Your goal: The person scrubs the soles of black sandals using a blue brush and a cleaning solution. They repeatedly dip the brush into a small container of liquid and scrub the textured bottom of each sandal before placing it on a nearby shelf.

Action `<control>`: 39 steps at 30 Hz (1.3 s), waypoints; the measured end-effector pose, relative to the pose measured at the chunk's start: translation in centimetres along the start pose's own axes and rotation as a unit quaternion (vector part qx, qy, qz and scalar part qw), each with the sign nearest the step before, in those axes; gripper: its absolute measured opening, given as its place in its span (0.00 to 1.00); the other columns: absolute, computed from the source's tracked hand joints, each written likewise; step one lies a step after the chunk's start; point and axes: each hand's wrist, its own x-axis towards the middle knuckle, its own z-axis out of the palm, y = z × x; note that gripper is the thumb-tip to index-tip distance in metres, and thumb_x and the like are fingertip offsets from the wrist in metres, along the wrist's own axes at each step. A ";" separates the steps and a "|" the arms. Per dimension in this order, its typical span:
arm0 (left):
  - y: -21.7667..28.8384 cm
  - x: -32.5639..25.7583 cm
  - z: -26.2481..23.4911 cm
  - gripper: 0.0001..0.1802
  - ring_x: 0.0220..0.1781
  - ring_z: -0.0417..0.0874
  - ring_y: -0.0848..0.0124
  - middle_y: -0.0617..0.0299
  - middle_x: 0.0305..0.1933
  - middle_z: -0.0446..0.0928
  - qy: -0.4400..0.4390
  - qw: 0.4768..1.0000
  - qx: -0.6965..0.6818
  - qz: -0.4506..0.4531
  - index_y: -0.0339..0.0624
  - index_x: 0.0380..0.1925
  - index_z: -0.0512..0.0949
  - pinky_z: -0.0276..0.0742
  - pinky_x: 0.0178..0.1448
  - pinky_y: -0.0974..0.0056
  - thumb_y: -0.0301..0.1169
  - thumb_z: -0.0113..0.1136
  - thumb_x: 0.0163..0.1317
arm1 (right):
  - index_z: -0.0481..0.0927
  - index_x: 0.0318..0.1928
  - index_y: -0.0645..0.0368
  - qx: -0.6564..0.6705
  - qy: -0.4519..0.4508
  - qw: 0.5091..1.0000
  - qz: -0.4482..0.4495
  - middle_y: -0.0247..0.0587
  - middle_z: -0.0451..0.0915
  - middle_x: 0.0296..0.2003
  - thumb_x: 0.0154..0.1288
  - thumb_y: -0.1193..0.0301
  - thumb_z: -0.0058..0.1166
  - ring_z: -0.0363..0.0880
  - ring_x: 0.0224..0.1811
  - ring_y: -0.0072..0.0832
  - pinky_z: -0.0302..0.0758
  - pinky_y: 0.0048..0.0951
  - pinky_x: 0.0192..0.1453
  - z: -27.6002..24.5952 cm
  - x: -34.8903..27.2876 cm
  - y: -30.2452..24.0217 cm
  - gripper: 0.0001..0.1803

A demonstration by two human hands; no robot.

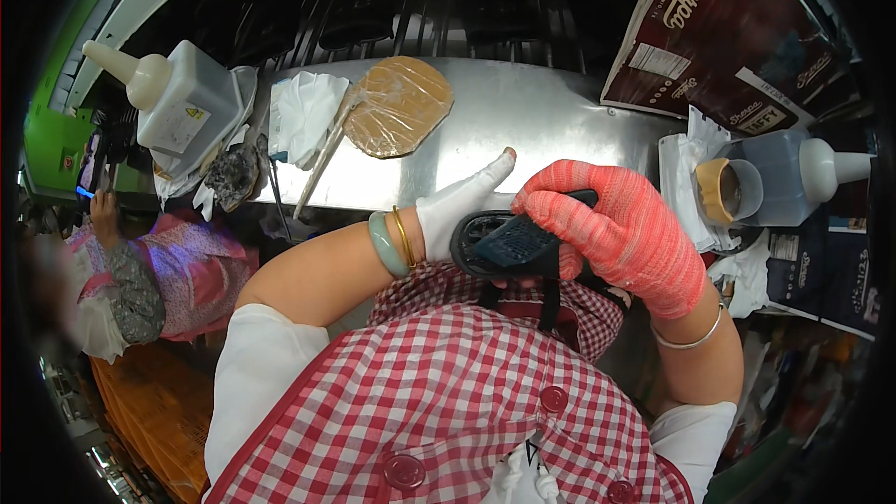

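My left hand (459, 201), in a white glove with its fingertips cut off or open at the thumb, is around the toe end of a black shoe-shaped piece (464, 245). Its thumb sticks up and away; the other fingers are hidden behind the piece. A dark blue, textured shoe sole (516, 243) lies tilted over the black piece's raised rim. My right hand (611, 229), in a red-pink knitted glove, is closed on the sole's upper edge, with fingertips showing below the black piece. Both pieces are held in front of my checked apron (448, 364).
On the metal bench (523, 112) lie a plastic-wrapped brown disc (399, 107), a stick (322, 157) and white cloths (306, 112). Squeeze bottles stand left (182, 98) and right (779, 173). A cut-open container (719, 189) and dark red cardboard (719, 33) are at right. Another person (177, 271) works at left.
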 end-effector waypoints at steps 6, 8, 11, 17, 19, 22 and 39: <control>0.3 0.1 -1.2 0.53 0.36 0.83 0.53 0.43 0.47 0.76 -0.019 0.998 0.062 -0.025 0.36 0.59 0.65 0.82 0.33 0.60 0.73 0.21 0.56 | 0.80 0.42 0.64 -0.033 -0.008 0.999 -0.011 0.39 0.78 0.24 0.64 0.67 0.51 0.74 0.18 0.19 0.73 0.21 0.25 0.6 0.3 0.1 0.13; 0.6 0.1 -1.1 0.54 0.36 0.83 0.52 0.42 0.48 0.76 -0.016 0.997 0.067 -0.042 0.35 0.60 0.64 0.83 0.33 0.59 0.74 0.21 0.55 | 0.80 0.41 0.64 -0.034 -0.010 0.999 -0.016 0.39 0.79 0.25 0.64 0.67 0.51 0.74 0.19 0.19 0.73 0.21 0.26 0.5 0.2 0.1 0.13; 0.6 0.3 -1.7 0.56 0.37 0.83 0.51 0.41 0.49 0.75 -0.035 0.995 0.081 -0.036 0.34 0.61 0.63 0.83 0.33 0.58 0.75 0.20 0.54 | 0.80 0.42 0.64 -0.028 -0.012 0.999 -0.008 0.39 0.79 0.27 0.64 0.67 0.51 0.74 0.20 0.19 0.74 0.20 0.28 0.5 0.0 0.2 0.13; 0.4 0.7 -2.9 0.58 0.34 0.84 0.51 0.38 0.49 0.75 -0.082 0.992 0.085 -0.036 0.30 0.62 0.60 0.83 0.29 0.61 0.75 0.22 0.53 | 0.81 0.38 0.63 0.011 0.002 1.000 -0.013 0.32 0.78 0.25 0.62 0.66 0.52 0.72 0.20 0.16 0.67 0.16 0.24 -0.6 -0.8 1.6 0.13; 0.3 0.8 -3.4 0.59 0.33 0.84 0.50 0.38 0.48 0.75 -0.068 0.993 0.092 -0.035 0.29 0.62 0.59 0.83 0.27 0.62 0.76 0.23 0.53 | 0.81 0.38 0.62 0.017 -0.001 1.000 -0.004 0.32 0.79 0.27 0.62 0.66 0.52 0.73 0.21 0.16 0.67 0.16 0.25 -1.1 -1.2 2.1 0.12; 0.4 1.0 -3.9 0.59 0.33 0.84 0.49 0.37 0.46 0.75 -0.058 0.994 0.077 -0.042 0.27 0.62 0.59 0.83 0.26 0.62 0.75 0.24 0.53 | 0.81 0.38 0.62 0.033 0.020 0.999 -0.019 0.34 0.80 0.29 0.61 0.66 0.53 0.73 0.21 0.17 0.68 0.16 0.25 -1.8 -1.9 4.1 0.12; 1.9 -1.4 -4.4 0.28 0.67 0.61 0.52 0.45 0.64 0.63 -0.044 0.907 -0.163 0.387 0.39 0.63 0.60 0.58 0.67 0.40 0.36 0.48 0.65 | 0.80 0.42 0.60 0.080 0.581 0.792 -0.168 0.31 0.82 0.37 0.65 0.60 0.54 0.73 0.22 0.12 0.62 0.12 0.22 -11.5 -9.8 9.1 0.16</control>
